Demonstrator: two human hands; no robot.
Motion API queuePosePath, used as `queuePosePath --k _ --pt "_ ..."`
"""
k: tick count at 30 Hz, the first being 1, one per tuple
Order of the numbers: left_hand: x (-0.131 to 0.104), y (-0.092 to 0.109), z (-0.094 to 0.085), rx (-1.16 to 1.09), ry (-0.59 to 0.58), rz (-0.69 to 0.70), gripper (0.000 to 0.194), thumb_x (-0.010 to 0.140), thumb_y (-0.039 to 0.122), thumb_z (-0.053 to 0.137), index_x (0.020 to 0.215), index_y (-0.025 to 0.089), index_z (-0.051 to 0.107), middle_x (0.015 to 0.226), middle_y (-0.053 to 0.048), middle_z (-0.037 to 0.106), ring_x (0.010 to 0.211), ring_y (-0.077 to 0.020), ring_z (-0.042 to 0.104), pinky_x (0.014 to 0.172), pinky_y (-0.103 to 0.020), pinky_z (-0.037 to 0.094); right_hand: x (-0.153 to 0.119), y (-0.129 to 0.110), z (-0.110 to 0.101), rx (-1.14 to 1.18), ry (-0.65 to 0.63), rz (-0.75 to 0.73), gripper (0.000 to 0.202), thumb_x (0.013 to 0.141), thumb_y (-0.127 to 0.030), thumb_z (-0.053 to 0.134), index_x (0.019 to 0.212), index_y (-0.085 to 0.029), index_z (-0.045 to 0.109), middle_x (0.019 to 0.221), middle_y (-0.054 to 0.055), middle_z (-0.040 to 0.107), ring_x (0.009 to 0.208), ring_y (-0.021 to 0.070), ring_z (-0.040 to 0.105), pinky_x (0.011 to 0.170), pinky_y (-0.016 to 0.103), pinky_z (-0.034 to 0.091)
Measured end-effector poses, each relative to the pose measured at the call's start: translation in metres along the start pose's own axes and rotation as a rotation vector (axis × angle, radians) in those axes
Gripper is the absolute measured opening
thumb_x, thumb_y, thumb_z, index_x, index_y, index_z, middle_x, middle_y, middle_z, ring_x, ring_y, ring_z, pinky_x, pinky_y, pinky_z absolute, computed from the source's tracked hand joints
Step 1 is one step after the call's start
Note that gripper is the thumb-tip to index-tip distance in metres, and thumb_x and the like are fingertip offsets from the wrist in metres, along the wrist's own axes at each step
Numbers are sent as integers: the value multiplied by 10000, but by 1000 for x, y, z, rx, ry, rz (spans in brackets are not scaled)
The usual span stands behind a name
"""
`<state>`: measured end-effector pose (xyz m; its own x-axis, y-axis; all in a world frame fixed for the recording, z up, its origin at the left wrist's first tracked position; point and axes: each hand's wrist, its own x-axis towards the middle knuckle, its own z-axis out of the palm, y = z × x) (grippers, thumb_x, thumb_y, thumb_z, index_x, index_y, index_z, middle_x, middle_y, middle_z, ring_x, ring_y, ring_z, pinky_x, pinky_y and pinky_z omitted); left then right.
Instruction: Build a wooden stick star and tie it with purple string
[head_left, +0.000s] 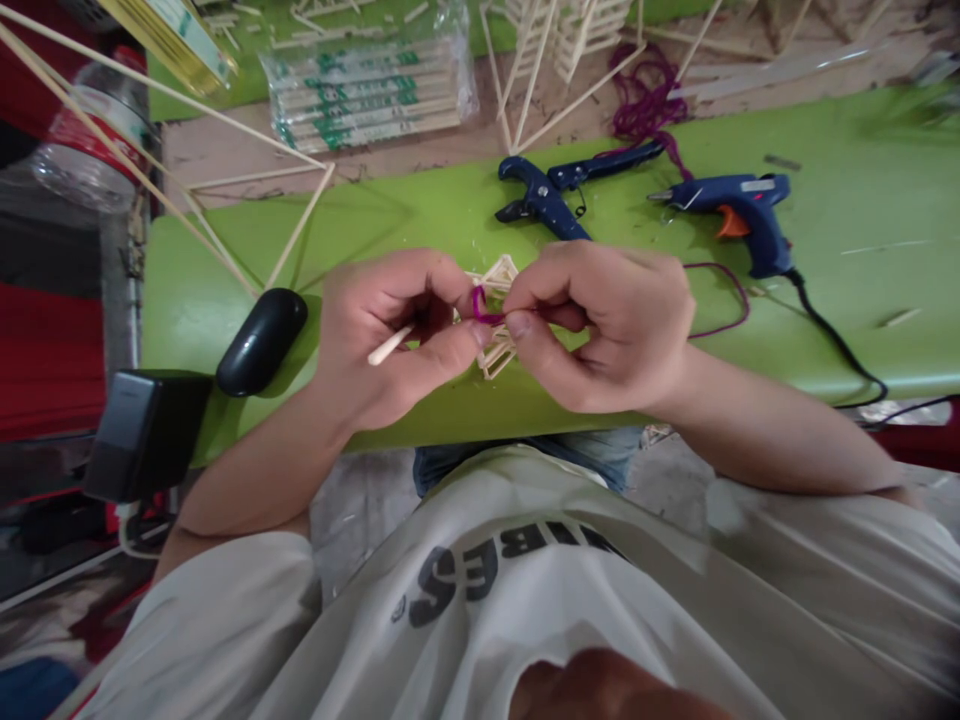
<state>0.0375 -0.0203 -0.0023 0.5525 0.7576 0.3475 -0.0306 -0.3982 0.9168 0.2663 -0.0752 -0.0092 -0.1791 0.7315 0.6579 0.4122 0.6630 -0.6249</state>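
My left hand (397, 335) is closed around a thin wooden stick (388, 346), whose end pokes out by the palm. Purple yarn (478, 302) loops at its thumb and fingertip. Opposite, my right hand (607, 325) pinches the same yarn between thumb and index finger, with the fingertips of both hands almost meeting. Between and behind the hands shows a small frame of wooden sticks (501, 268), partly hidden by the fingers. From my right hand the yarn trails over the green table (450, 225) in a curve.
Beyond the hands lie a blue cutter (546, 200) and a blue glue gun (750, 215) with a cord. Purple yarn (649, 95) is heaped behind them. Bagged sticks (367, 90), a black case (262, 342), a black adapter (148, 435), a bottle (94, 140) and a large stick frame (300, 225) stand around.
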Motion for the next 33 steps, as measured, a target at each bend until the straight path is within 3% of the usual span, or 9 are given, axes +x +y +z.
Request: queuePosePath --k 3,10,14,18,21,23,27,30,33 --pt "1 -4 2 -15 36 41 258 997 373 958 899 245 755 674 22 590 576 -88 517 503 -304 356 -1 0 3 -46 24 -74 158 978 -148 666 1036 -294 656 740 -28 614 634 161 590 600 344 498" --pt "-2 -4 11 -122 67 80 182 979 257 923 934 212 752 818 -31 684 705 -121 598 565 -296 412 -1 -5 10 179 -43 17 149 972 -103 605 977 -252 598 757 -43 586 627 111 513 596 273 478" --pt "2 -7 16 -124 68 171 269 998 326 923 885 202 713 880 -31 689 700 -93 582 574 -275 450 -4 0 14 233 -70 31 132 959 -113 586 952 -244 589 761 -45 570 645 107 509 610 266 463" --pt "6 -7 15 -71 92 170 265 965 340 958 885 213 739 863 -21 682 646 -82 550 490 -255 399 -4 4 11 67 28 7 23 1028 -287 656 1027 -283 678 1000 41 752 924 232 703 874 434 621" --pt "7 -8 10 -18 94 195 225 912 260 978 883 212 760 820 -10 678 596 -69 509 442 -260 320 -3 7 4 -123 55 -58 118 1044 -377 693 1137 -346 759 1086 56 797 1009 309 727 1069 609 589" --pt "9 -11 7 27 79 212 233 891 251 1006 883 215 776 808 -7 673 580 -68 500 438 -284 301 -4 10 1 -156 39 -66 123 1041 -354 728 1155 -364 775 1033 36 803 921 294 720 1037 624 570" --pt "11 -21 3 79 99 375 319 874 387 1081 919 218 815 801 4 667 523 -43 454 403 -316 244 -6 18 3 -154 42 -99 95 1047 -310 769 1135 -337 789 990 28 808 830 254 711 953 561 596" --pt "10 -24 4 113 110 355 330 857 376 1099 932 218 819 828 15 680 538 -32 443 410 -320 240 -5 20 6 -157 5 -83 41 1045 -340 797 1049 -308 772 933 45 779 836 254 701 933 532 611" --pt "6 -24 7 119 101 298 300 910 401 1059 944 238 809 860 20 679 568 -45 438 451 -345 254 -2 15 9 -61 53 -45 77 1033 -317 790 976 -297 742 879 37 747 797 228 666 804 461 590"
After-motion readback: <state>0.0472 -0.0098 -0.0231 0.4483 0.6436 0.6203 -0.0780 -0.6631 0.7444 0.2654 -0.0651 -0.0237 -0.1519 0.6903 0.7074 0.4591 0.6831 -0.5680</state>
